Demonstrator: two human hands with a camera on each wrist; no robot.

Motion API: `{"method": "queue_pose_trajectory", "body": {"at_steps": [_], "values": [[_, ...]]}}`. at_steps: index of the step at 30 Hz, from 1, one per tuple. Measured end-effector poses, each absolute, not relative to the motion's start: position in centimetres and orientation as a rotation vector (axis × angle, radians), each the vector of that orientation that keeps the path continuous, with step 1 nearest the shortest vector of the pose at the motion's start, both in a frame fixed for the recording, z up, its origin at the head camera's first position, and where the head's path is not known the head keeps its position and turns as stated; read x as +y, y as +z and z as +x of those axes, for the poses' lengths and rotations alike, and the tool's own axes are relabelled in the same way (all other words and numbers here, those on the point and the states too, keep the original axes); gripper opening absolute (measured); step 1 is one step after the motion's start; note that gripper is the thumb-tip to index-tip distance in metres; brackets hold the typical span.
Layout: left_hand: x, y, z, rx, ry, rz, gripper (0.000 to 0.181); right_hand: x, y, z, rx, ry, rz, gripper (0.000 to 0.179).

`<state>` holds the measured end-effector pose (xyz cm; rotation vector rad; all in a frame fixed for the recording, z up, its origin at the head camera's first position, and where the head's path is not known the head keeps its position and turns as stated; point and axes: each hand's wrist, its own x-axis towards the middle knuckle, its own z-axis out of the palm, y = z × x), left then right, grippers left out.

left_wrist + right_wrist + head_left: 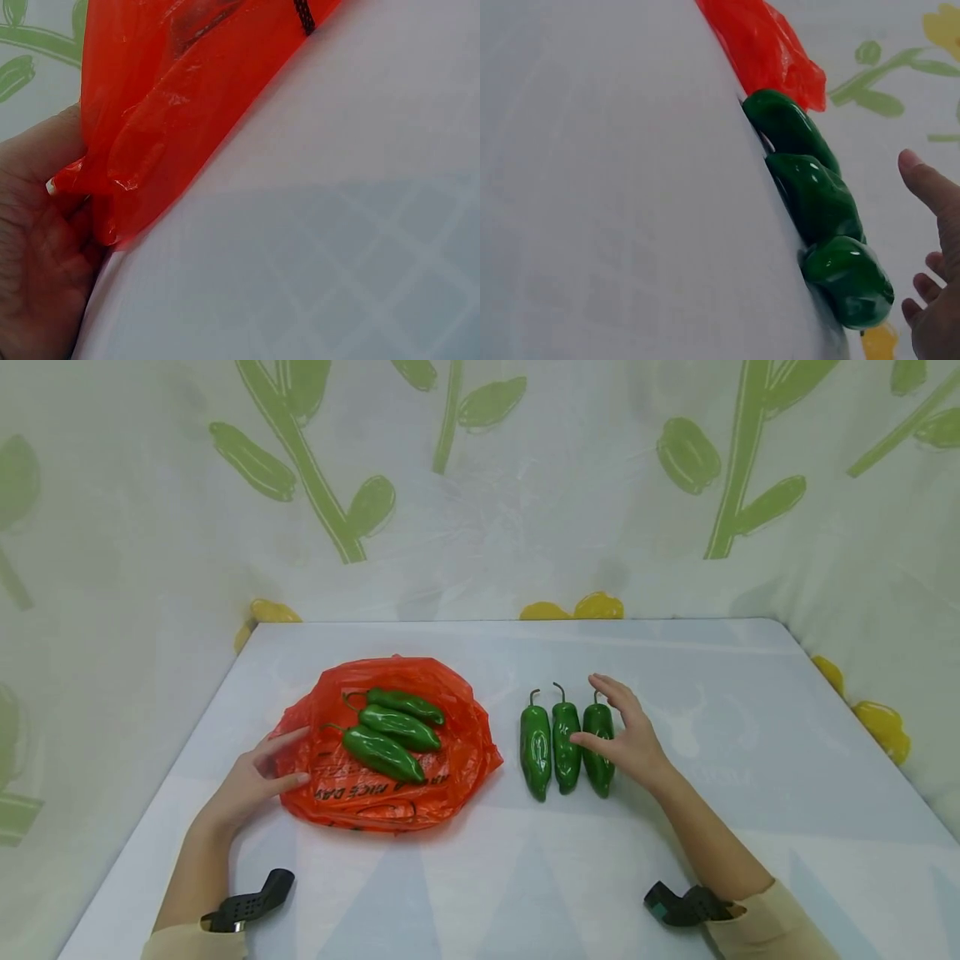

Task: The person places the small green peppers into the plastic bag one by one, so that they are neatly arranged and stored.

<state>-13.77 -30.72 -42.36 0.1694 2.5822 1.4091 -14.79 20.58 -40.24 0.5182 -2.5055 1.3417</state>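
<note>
Bag [461, 768] in grip of left hand [246, 783], right hand [636, 745] spread near rightmost pepper [599, 770]

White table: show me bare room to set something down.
The table has its widest bare patch between the right hand and the right edge. Another is in front of the red plastic bag and the row of long green peppers; only a narrow gap parts those two. Crowded: the bag, with three peppers inside and the left hand at its edge.

6 peppers [566, 747] are green, the bag [468, 760] black-lettered red.
</note>
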Motion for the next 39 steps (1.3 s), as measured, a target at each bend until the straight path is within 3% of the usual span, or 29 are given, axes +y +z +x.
{"method": "queue_pose_trajectory", "body": {"at_steps": [13,28,39], "values": [[-30.8,-42.4,-13.8,2.562,1.432,0.172,0.070,21.7,-41.8,-15.7,-2.682,1.377,0.471,0.089],[-30.6,-42.3,-13.9,2.577,1.412,0.183,0.070,23.0,-42.4,-15.7,-2.793,1.453,0.405,0.080],[-30.6,-42.3,-13.9,2.581,1.401,0.171,0.070,22.9,-41.3,-15.6,-2.839,1.441,0.049,0.069]]}}
